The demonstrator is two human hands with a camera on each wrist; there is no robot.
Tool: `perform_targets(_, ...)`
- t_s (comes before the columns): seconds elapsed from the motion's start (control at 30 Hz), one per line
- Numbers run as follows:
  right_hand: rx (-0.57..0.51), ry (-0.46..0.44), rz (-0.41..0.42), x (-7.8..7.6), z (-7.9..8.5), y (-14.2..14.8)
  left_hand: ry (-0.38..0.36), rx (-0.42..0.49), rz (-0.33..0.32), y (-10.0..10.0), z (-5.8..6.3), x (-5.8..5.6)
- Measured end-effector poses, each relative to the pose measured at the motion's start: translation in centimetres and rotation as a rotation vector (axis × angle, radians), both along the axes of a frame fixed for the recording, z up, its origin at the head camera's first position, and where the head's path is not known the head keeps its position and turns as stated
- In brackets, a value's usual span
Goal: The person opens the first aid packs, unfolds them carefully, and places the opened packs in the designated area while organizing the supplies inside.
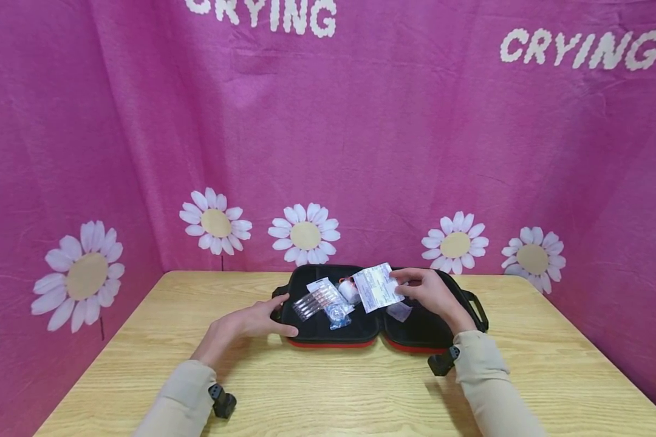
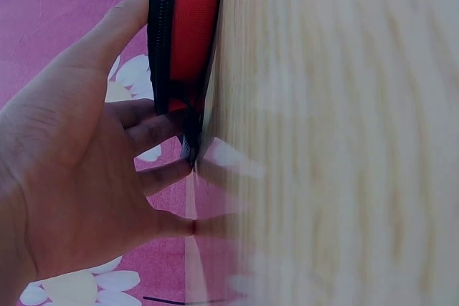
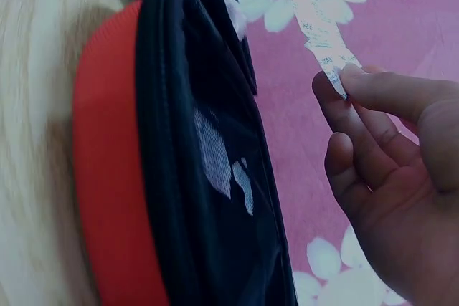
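Note:
A black-lined case (image 1: pixel 333 335) with a red shell lies unfolded on the table. My right hand (image 1: pixel 429 294) pinches a white printed paper packet (image 1: pixel 378 287) by its right edge, over the middle of the case. In the right wrist view, thumb and fingertips hold the packet (image 3: pixel 323 37) by its lower end. My left hand (image 1: pixel 259 318) rests at the case's left side, fingers spread by the side handle. The left wrist view shows its thumb (image 2: pixel 122 23) along the zippered rim and the other fingers extended, reaching the side and the table.
Inside the left half lie a clear pack of slim sticks (image 1: pixel 318 298), a blue-and-clear bagged item (image 1: pixel 337 314) and a white bundle (image 1: pixel 349 291). A small translucent packet (image 1: pixel 399 311) lies in the right half, which has a black handle (image 1: pixel 479 312). A pink flowered curtain (image 1: pixel 361 152) hangs behind the wooden table (image 1: pixel 328 388).

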State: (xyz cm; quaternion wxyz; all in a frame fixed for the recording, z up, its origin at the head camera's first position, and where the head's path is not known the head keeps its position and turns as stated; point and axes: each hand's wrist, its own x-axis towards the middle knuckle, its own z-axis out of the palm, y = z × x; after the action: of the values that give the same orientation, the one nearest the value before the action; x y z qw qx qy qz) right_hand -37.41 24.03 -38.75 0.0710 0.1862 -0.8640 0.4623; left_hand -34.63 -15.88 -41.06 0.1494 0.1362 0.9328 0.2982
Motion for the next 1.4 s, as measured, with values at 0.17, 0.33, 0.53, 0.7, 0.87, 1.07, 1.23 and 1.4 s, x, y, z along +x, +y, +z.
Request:
perform_targets(0.17,-0.008,0.0,-0.008,0.1,0.1,1.2,0.001,0.006,-0.002,-0.1,0.0,0.0)
perform_targets(0.33,-0.017,0.0,-0.004,0.4,0.1,2.4,0.003,0.009,-0.007,-0.1,-0.1,-0.1)
perform_targets(0.53,-0.012,0.007,-0.004,0.7,0.1,4.1,0.0,0.011,-0.01,0.0,-0.1,-0.2)
perform_targets(0.7,0.014,0.009,-0.036,0.9,-0.1,5.7,-0.001,0.017,-0.018,0.0,0.0,-0.1)
perform_targets(0.87,0.07,-0.002,-0.096,1.1,-0.1,7.1,-0.007,0.007,-0.005,0.0,0.0,0.0)
perform_targets(1.07,0.102,-0.014,-0.141,1.4,-0.1,8.3,-0.008,0.015,-0.004,-0.1,-0.1,-0.1)
perform_targets(1.23,0.116,-0.019,-0.185,1.8,0.0,9.5,-0.007,0.009,-0.011,-0.1,-0.1,-0.1)
perform_targets(1.4,0.137,-0.016,-0.227,2.3,0.2,10.9,-0.005,0.013,-0.012,-0.1,-0.1,-0.2)
